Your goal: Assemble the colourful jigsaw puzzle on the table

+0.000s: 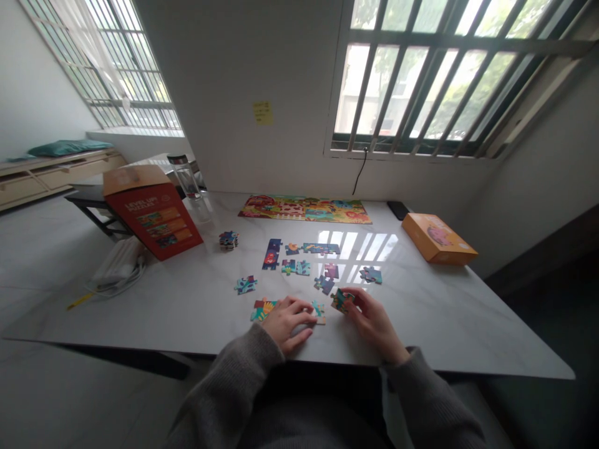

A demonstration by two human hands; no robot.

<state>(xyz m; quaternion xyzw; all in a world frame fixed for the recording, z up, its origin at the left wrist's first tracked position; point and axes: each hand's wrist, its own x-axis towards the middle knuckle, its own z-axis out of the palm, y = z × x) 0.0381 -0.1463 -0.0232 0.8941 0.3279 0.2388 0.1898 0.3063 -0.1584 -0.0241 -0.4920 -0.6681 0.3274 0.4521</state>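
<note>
My right hand [372, 317] pinches a green and orange puzzle piece [341, 301], held slightly above the tabletop. My left hand [290, 321] lies over a row of joined puzzle pieces [259, 308] near the front edge, fingers spread; its palm hides the row's middle. At the row's right end a light teal puzzle piece [319, 312] shows beside my left fingertips. Just behind my hands, a purple-blue puzzle piece [324, 285] and a pink puzzle piece [332, 271] lie loose. Farther back are a dark blue joined strip [272, 254] and a long joined strip [321, 248].
A finished-looking colourful puzzle [305, 209] lies along the wall. On the left are a stack of pieces [229, 240], a red puzzle box [156, 215] and a glass bottle [187, 181]. An orange box [437, 239] and a black phone-like object [397, 210] lie right.
</note>
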